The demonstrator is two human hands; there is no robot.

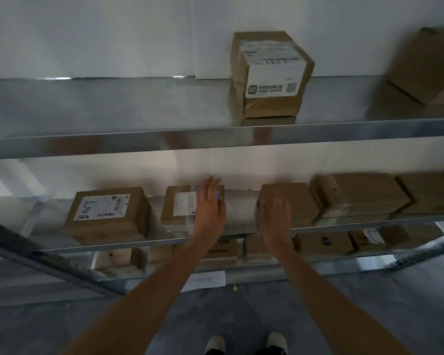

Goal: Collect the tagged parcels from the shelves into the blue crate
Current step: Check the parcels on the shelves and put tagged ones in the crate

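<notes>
Hands: both of yours reach over the front edge of the middle shelf (241,230), bare forearms stretched out from the bottom of the view.
Left hand: your left hand (209,208) lies flat, fingers straight and close together, over the right end of a small labelled parcel (180,206); it grips nothing, and whether the palm touches the cardboard is not clear.
Blue tag: a small blue patch (218,194) shows just past your left fingers on that same parcel's right side.
Right hand: your right hand (274,213) is blurred, fingers spread and extended, over the near left corner of a plain brown parcel (290,201); nothing is closed in it.
Gap: a bare strip of shelf lies between the two parcels and between your hands.
Middle shelf, left: a larger box (108,213) with a white label and handwritten characters sits well left of your left hand.
Middle shelf, right: more brown boxes (356,193) stand packed together right of the plain parcel.
Upper shelf: a taped carton (269,73) with a white printed label stands above, with another carton (428,65) at the far right.
Lower shelf: several small boxes (323,243) sit below, partly hidden by your arms.
Floor: grey, with your shoes (244,344) at the bottom edge.
</notes>
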